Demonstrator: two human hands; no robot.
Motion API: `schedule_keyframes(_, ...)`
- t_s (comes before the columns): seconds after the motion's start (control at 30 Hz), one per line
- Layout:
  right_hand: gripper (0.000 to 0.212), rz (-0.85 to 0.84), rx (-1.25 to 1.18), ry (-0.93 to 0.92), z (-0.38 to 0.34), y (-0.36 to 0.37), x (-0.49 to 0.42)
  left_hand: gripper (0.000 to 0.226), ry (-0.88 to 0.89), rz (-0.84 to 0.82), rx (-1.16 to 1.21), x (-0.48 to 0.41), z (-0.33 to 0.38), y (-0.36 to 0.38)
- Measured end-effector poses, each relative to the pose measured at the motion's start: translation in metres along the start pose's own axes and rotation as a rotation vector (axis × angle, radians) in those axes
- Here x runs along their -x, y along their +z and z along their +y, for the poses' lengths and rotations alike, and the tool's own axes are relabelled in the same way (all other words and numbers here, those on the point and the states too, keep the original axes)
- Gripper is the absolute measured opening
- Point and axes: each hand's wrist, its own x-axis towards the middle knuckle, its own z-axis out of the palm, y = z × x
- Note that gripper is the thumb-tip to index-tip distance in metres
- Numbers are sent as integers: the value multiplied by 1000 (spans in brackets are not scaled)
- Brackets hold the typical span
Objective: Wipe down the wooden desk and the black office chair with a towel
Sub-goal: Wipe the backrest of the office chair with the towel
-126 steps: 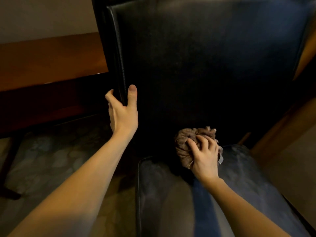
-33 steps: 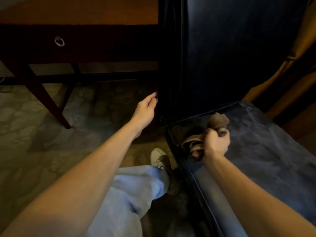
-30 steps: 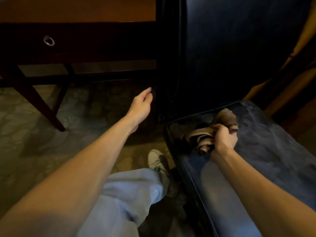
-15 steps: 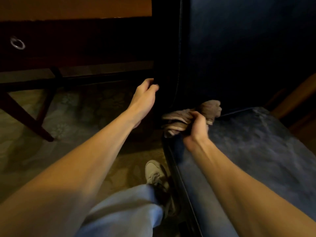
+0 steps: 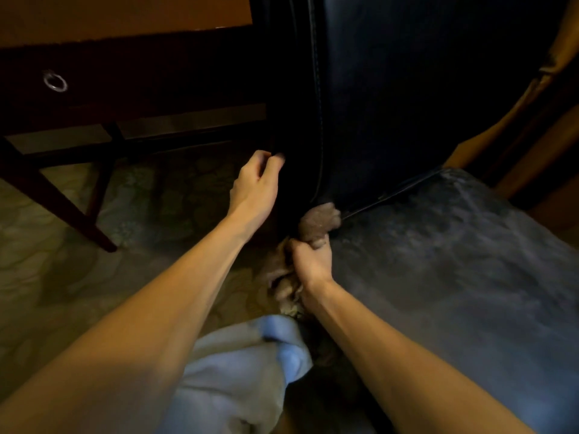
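Under you lies a pale carpet with a leafy pattern. To your left the wooden desk stands on it on dark slanted legs, which are joined by a low crossbar. The black office chair rises just beside the desk, its base hidden. At the rear left corner of its seat, a bunched towel touches the leather, with the rest hanging over the edge.

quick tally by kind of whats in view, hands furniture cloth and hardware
hands: 2 (left hand, right hand)
furniture: 2 (desk, chair)
towels: 1 (towel)
drawer ring pulls: 1 (ring pull)
total: 6
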Motion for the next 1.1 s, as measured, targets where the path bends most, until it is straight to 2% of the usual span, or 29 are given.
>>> schedule_keyframes(0.07,54,-39,124,-2,18,-2,24,26,10,-8,-6,9,1,-3)
schedule_keyframes(0.1,55,-55,109,39,29,0,39,32,9,-2,-15,14,-1,-6)
schedule_keyframes(0.23,44,78,-159,232,48,4,62,38,24,-26,-64,29,-6,-18)
schedule_keyframes(0.33,42,100,-261,245,48,10,49,30,34,-20,-94,39,-7,-23)
schedule_keyframes(0.4,48,107,-300,243,44,24,41,27,24,5,-117,47,-8,-24)
schedule_keyframes(0.53,76,121,-213,259,42,43,42,34,-8,23,-115,53,-7,-29)
schedule_keyframes(0.67,79,78,-132,299,39,36,39,39,-11,7,-122,53,-2,-26)
schedule_keyframes(0.73,67,81,-156,356,38,37,37,38,0,7,-115,52,-3,-24)
schedule_keyframes(0.83,38,40,-209,451,34,38,43,30,16,7,-117,51,-5,-25)
schedule_keyframes(0.97,24,-83,-305,537,26,28,39,30,12,12,-114,50,-5,-25)
schedule_keyframes(1.1,20,-192,-323,494,16,-2,53,36,10,-10,-119,49,-1,-26)
